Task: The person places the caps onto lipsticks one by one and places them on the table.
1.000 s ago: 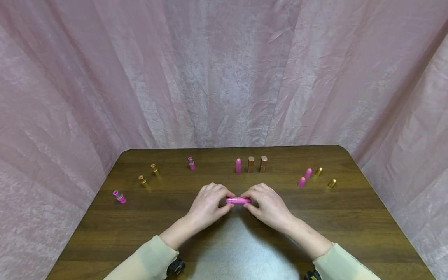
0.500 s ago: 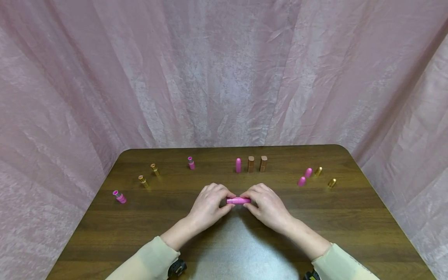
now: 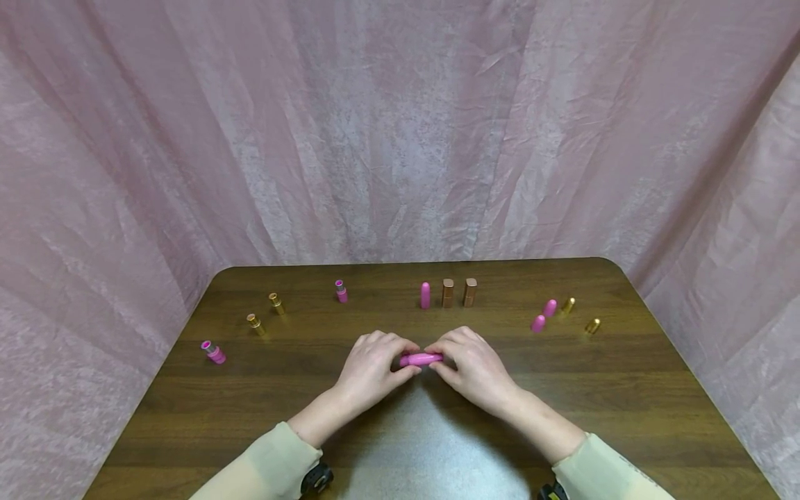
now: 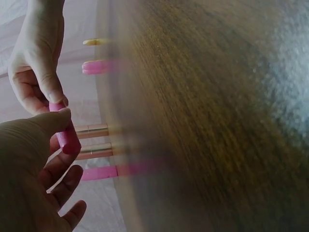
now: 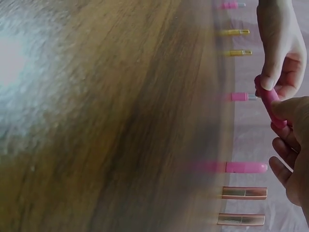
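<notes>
A pink lipstick (image 3: 421, 359) with a rounded cap lies almost level between both hands, over the middle of the table. My left hand (image 3: 373, 364) pinches its flat base end between thumb and fingers. The rounded end is pinched by my right hand (image 3: 473, 366). In the left wrist view the lipstick (image 4: 69, 139) shows its base under the thumb, with the other fingers bent loosely below. The right wrist view has the same lipstick (image 5: 268, 99) in both hands' fingertips, with cap and base joined. Fingers hide parts of both ends.
Behind the hands stand a capped pink lipstick (image 3: 425, 296) and two brown-gold ones (image 3: 447, 293). Uncapped pink (image 3: 341, 292) and gold lipsticks (image 3: 256, 324) stand on the left. Pink caps (image 3: 538, 323) and gold caps (image 3: 593, 326) stand on the right. A pink curtain (image 3: 400, 139) hangs behind the table.
The lipstick has shifted slightly left and tilted a little, and my right hand has come slightly left with it. Both hands keep their pinch. The other lipsticks and caps stay put.
</notes>
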The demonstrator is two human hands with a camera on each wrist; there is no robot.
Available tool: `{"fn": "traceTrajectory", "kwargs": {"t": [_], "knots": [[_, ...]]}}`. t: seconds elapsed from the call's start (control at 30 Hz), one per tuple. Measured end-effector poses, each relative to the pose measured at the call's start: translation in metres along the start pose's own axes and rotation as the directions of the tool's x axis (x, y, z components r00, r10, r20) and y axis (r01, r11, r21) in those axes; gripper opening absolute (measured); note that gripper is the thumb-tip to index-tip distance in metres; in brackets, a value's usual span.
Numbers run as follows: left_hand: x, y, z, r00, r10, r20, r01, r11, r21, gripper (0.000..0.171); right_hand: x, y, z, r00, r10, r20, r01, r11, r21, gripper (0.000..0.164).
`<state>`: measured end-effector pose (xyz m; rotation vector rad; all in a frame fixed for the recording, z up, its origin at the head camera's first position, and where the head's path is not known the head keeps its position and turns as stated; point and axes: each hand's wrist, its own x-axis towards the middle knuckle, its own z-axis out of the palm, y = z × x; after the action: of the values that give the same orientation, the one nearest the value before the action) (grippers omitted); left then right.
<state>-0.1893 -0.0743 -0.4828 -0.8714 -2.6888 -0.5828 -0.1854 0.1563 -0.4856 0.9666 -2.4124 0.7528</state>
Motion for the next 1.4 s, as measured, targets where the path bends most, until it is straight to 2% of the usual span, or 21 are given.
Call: {"fn": "traceTrajectory", "kwargs": {"t": [0.2,0.33,0.57,0.7,0.8,1.0,1.2,1.4], "knots": [[0.004,-0.001,0.001,1.0,0.02,0.015,-0.02,1.0,0.016,0.019,0.003,-0.003,-0.003,1.0,0.005,-0.003,-0.005,1.0,0.031,0.023],[0.009,-0.004,0.001,0.999,0.009,0.039,-0.009,1.0,0.005,0.019,0.004,-0.004,-0.007,1.0,0.015,0.01,-0.016,0.999,0.04,0.029],[0.018,-0.02,-0.002,0.996,-0.088,0.024,0.09,0.994,-0.066,0.021,0.0,0.001,-0.017,0.991,0.108,0.08,-0.108,0.994,-0.001,0.043],[0.026,-0.033,-0.002,0.989,-0.148,0.005,0.148,0.985,-0.084,0.02,-0.005,0.009,-0.022,0.982,0.131,0.136,-0.122,0.99,-0.07,0.053],[0.034,-0.042,0.0,0.98,-0.198,0.003,0.198,0.977,-0.08,0.017,-0.01,0.015,-0.025,0.974,0.131,0.182,-0.109,0.986,-0.127,0.062],[0.057,-0.054,0.006,0.957,-0.288,0.043,0.291,0.949,-0.119,0.018,-0.018,0.022,-0.026,0.959,0.139,0.246,-0.082,0.97,-0.227,0.074],[0.079,-0.063,0.017,0.932,-0.353,0.079,0.362,0.915,-0.179,0.022,-0.025,0.026,-0.022,0.939,0.173,0.297,-0.093,0.96,-0.264,0.072],[0.09,-0.073,0.029,0.909,-0.403,0.102,0.416,0.885,-0.208,0.025,-0.031,0.027,-0.021,0.927,0.189,0.323,-0.101,0.958,-0.27,0.069]]}}
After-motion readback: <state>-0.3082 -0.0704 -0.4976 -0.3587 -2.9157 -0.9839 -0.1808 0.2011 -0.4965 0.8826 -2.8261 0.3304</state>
